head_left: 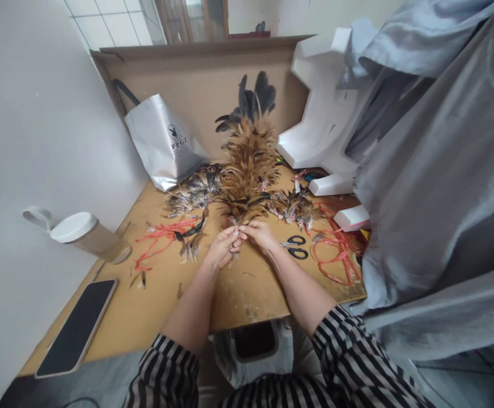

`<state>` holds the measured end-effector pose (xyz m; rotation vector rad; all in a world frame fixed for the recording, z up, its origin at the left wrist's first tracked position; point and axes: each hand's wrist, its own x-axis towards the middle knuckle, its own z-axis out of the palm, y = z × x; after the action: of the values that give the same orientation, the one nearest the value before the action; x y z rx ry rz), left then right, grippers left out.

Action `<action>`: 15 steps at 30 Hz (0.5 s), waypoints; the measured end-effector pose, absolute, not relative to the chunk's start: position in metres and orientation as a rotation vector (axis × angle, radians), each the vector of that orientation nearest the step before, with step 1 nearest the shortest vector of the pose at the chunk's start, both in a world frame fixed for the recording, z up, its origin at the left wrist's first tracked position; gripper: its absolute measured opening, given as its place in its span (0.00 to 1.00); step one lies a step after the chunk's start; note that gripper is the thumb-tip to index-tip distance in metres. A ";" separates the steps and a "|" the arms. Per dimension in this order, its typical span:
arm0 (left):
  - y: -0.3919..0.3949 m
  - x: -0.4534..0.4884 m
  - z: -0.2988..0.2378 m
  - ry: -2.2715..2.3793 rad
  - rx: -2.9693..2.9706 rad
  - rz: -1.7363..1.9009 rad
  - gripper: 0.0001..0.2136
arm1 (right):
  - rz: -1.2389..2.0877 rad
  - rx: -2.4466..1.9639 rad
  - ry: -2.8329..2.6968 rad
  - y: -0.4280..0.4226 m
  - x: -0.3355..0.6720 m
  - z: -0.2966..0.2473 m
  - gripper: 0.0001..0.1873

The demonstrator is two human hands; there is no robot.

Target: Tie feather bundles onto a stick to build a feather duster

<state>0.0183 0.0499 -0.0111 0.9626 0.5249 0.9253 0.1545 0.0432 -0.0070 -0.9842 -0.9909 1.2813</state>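
A long feather duster point(250, 156), brown with black feathers at its top, stretches away from me over the middle of the table. At its near end my left hand point(224, 246) is closed, with fingers curled round the base. My right hand point(260, 233) pinches the same end, its fingertips touching those of the left. What lies right between the fingertips is too small to make out. Scissors point(297, 247) with black handles lie right of my right hand. Loose feather piles point(195, 190) flank the duster, with another feather pile point(296, 208) on the right.
Red plastic strips point(157, 241) lie at left, and more red strips point(338, 260) at right. A phone point(77, 327), a lidded cup point(92, 237) and a silver bag point(157, 139) line the left side. White foam point(315, 124) and grey cloth point(425, 187) border the right.
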 end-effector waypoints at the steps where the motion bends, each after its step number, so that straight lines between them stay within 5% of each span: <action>1: 0.051 0.019 -0.013 0.559 1.016 0.968 0.10 | 1.225 -1.026 -1.009 0.045 0.155 -0.008 0.15; 15: 0.060 0.025 -0.034 0.919 1.206 1.335 0.17 | 1.199 -0.964 -0.834 0.044 0.134 -0.006 0.15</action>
<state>0.0253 0.0603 -0.0342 1.2057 0.9187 1.3348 0.1343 0.0436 -0.0062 -0.9636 -0.8337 1.1988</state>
